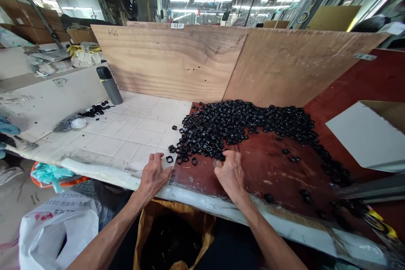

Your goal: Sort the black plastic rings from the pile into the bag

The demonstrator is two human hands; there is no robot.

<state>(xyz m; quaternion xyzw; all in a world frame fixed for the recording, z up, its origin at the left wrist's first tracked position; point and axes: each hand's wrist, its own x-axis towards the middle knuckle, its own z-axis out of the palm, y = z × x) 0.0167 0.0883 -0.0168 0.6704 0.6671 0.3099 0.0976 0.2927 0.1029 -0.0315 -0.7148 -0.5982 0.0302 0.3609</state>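
A large heap of small black plastic rings (215, 124) lies spread over the red-brown board and onto the white tiled surface. My left hand (155, 174) hovers at the near edge of the tiles, thumb and fingers apart, with nothing between them. Just beyond its thumb sits a loose black ring (169, 159). At the near edge of the heap, my right hand (230, 174) has its fingers curled in against the rings; what lies within them is hidden. Below the table edge, between my forearms, a yellow-brown sack (144, 223) stands open with dark contents.
Plywood panels (177, 63) wall off the back. A grey bottle (111, 86) stands back left, near a plastic bag (70, 123) and a small group of black pieces. On the right are a white carton (363, 135) and a yellow-black tool (381, 221). A white sack (60, 232) hangs lower left.
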